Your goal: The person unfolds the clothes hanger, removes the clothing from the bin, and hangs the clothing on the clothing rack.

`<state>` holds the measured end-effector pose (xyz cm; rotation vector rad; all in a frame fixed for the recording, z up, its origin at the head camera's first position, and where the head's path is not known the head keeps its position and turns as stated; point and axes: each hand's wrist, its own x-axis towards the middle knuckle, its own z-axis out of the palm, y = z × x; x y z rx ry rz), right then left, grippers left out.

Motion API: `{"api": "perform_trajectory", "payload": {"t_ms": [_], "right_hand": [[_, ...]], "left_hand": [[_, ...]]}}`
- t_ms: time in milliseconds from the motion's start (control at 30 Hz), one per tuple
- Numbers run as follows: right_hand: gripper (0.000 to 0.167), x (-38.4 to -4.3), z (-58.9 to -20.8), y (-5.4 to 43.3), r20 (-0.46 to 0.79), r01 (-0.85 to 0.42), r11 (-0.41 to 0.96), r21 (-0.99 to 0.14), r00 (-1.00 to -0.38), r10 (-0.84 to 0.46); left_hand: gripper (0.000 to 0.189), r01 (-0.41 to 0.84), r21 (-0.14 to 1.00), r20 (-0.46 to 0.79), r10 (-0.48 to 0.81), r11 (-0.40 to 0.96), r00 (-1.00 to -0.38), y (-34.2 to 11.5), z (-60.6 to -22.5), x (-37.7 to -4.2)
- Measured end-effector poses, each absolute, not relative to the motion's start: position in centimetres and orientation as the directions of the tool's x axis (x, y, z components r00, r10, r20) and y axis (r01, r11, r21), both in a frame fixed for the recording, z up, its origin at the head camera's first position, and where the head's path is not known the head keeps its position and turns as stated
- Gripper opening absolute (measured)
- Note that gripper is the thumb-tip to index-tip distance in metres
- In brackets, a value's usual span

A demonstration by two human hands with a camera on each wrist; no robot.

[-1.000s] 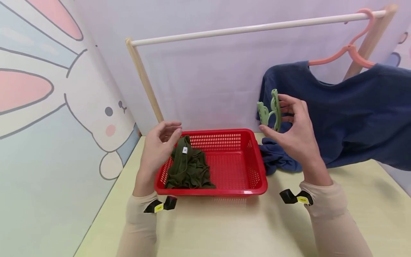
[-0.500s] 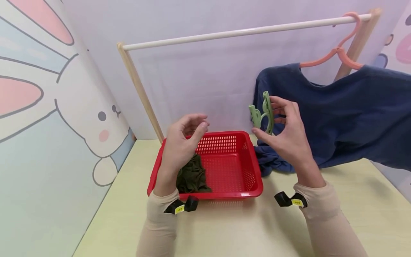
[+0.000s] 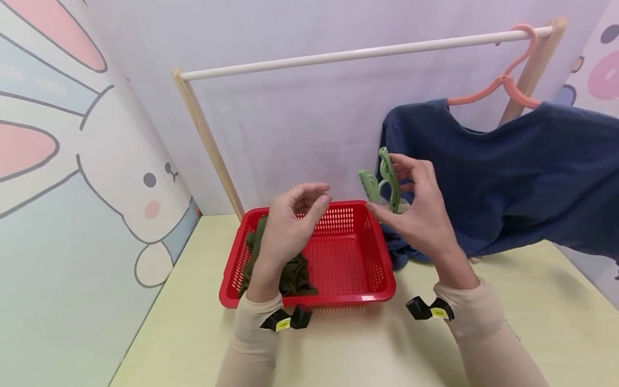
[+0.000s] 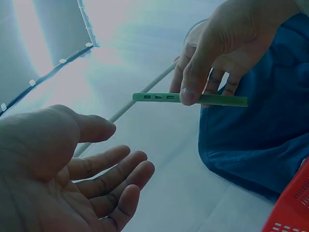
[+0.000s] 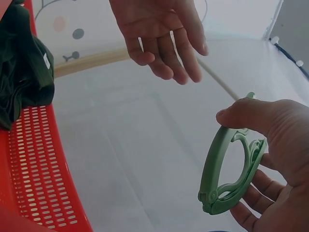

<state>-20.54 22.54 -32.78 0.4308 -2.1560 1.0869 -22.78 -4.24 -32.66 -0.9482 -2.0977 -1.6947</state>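
My right hand (image 3: 422,215) holds a green folding clothes hanger (image 3: 391,185), folded up, between thumb and fingers above the basket's right side. In the right wrist view the thumb presses on one arm of the folded hanger (image 5: 211,166), with fingers behind the other. My left hand (image 3: 290,228) hovers over the left part of the red basket (image 3: 333,299), fingers loosely bent and holding nothing. A gap separates it from the hanger. Beneath it, partly hidden, a dark green garment (image 3: 297,277) lies in the basket.
Behind stands a rack with a white rail (image 3: 358,54) and wooden posts. At its right end a navy shirt (image 3: 488,177) hangs on a coral hanger (image 3: 476,98), its lower part reaching the pale table (image 3: 348,349). A rabbit-printed wall (image 3: 121,188) rises on the left.
My left hand has moved right, from the basket's left edge towards the green hanger. My right hand has come a little to the left and slightly lower, still holding the hanger.
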Motion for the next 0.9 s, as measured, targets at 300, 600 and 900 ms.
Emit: {"api": "perform_trajectory", "payload": {"t_ms": [300, 600, 900], "right_hand": [[0.093, -20.4, -33.1, 21.2, 0.713, -0.584, 0.612, -0.534, -0.7, -0.047], [0.098, -20.5, -33.6, 20.1, 0.715, -0.598, 0.627, -0.499, -0.693, -0.092], [0.1, -20.6, -33.9, 19.1, 0.707, -0.6, 0.631, -0.492, -0.698, -0.112]], "left_hand": [[0.026, 0.663, 0.739, 0.625, 0.243, 0.122, -0.742, -2.6, -33.3, -22.5], [0.026, 0.67, 0.731, 0.64, 0.209, 0.131, -0.739, -1.8, -33.7, -22.3], [0.017, 0.685, 0.711, 0.667, 0.155, 0.16, -0.729, -1.5, -33.8, -22.3]]}}
